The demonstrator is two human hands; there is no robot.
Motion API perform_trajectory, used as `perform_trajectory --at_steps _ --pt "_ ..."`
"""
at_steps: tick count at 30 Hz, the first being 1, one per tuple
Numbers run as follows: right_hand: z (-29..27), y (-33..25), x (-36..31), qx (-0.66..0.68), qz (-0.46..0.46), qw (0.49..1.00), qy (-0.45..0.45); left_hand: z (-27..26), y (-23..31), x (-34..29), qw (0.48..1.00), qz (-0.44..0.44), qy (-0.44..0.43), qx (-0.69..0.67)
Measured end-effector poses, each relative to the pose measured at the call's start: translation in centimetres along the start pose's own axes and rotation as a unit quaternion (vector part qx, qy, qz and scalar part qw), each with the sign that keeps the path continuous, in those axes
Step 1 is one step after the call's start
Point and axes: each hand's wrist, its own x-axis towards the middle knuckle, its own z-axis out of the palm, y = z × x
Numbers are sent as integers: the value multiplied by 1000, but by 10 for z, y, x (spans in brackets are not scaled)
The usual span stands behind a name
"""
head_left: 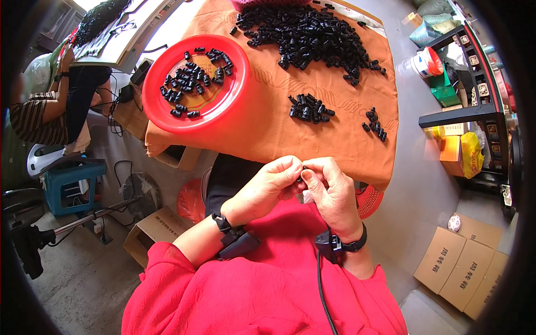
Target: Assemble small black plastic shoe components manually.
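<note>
Close together in front of my chest, at the near edge of the orange-covered table (268, 131), both hands are closed at the fingertips. My left hand (273, 181) and my right hand (333, 190) pinch a small black part (302, 174) between them, mostly hidden by the fingers. A bit of white material (307, 196) shows below the right fingers. Beyond the hands lie a small pile of black cylindrical fittings (309, 108) and a smaller group of fittings (374, 125) to its right. On the left, a red round tray (151, 100) holds several more such fittings.
A large heap of black fittings (312, 36) covers the table's far side, beside a pink basket (268, 4). Another person (42, 114) sits at a table on the left. A blue stool (72, 187), a dark shelf rack (463, 117) and cardboard boxes (458, 268) stand around.
</note>
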Motion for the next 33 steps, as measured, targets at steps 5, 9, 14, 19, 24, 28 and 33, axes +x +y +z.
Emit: perform_trajectory --at_steps 5,9,14,19,24,28,33 --pt "0 1 0 17 10 1000 -10 -3 -3 1 1000 -1 -7 -12" --pt "1 -2 1 15 23 1000 -2 -2 -5 2 1000 12 -7 -3" --pt "6 -6 4 -63 -4 996 70 0 -5 2 1000 17 13 4" --pt "8 3 7 -180 -31 980 82 0 -4 2 999 19 11 25" --pt "8 3 8 -212 -7 973 91 1 -4 2 998 18 29 46" --pt "9 2 9 -241 -13 966 94 0 -5 3 998 22 38 53" --pt "8 1 10 -249 -17 964 92 0 -6 4 998 20 38 42"
